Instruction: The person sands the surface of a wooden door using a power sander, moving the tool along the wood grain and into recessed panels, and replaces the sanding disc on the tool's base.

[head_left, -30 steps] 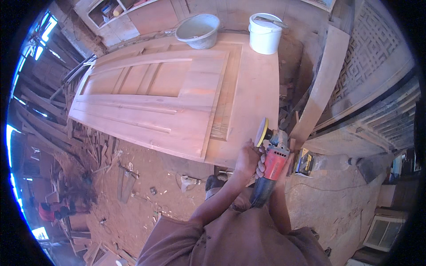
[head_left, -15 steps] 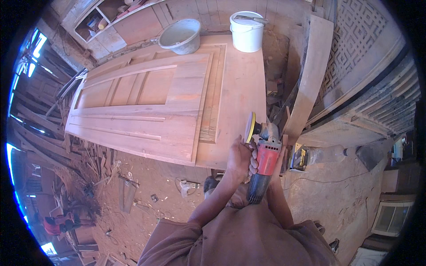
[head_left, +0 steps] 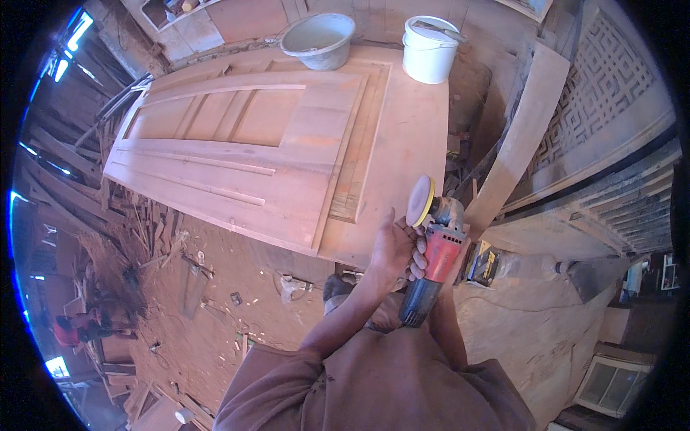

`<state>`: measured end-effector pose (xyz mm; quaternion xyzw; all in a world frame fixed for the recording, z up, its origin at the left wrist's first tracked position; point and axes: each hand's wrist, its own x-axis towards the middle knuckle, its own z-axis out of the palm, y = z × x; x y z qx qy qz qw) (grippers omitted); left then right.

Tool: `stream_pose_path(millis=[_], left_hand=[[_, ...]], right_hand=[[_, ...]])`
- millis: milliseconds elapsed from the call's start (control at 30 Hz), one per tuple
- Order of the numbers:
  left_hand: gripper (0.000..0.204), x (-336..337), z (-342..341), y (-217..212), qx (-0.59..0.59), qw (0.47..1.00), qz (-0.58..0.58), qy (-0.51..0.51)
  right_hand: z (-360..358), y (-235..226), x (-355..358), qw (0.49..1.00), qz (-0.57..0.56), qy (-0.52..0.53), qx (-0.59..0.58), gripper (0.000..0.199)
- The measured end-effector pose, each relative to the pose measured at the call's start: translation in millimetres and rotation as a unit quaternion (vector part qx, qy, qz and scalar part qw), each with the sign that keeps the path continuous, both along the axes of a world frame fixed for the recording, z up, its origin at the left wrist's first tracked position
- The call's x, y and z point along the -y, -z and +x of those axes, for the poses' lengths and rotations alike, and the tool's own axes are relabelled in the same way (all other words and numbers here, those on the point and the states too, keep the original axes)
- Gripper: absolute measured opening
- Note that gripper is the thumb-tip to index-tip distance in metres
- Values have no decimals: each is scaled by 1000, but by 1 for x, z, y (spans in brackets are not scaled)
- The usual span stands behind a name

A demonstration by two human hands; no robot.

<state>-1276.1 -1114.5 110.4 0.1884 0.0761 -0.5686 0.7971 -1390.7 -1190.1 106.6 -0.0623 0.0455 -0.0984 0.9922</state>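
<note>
A red and black angle grinder (head_left: 440, 255) is held upright in front of my chest, its head pointing away from me. On its head sits a round pad with a yellow rim and a pale sanding disc (head_left: 419, 200), facing left. My right hand (head_left: 417, 263) wraps round the grinder's body from behind, and its fingertips show along the left side. Just below the disc is my left hand (head_left: 389, 251), thumb raised and apart from its partly bent fingers. Whether those fingers touch the pad is hard to tell.
Panelled wooden doors (head_left: 316, 161) lie stacked ahead to the left. A grey basin (head_left: 320, 43) and a white bucket (head_left: 430, 57) with a tool across its lid stand at the far edge. A plank (head_left: 521, 129) leans at right. Wood scraps litter the floor; another person (head_left: 79, 329) is far left.
The grinder has turned a little, so more of the disc's flat face shows. My left thumb has lifted away from the disc's edge. The whole view has shifted slightly.
</note>
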Motion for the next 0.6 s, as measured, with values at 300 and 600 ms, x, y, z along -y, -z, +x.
stream_pose_path(millis=[300,600], left_hand=[[51,16,-2,-4,174,974,131,-66],[25,45,48,-7,557,818,137,43]], right_hand=[[8,74,36,946,-3,-127,298,102],[-37,69,51,997,43,3,59,98]])
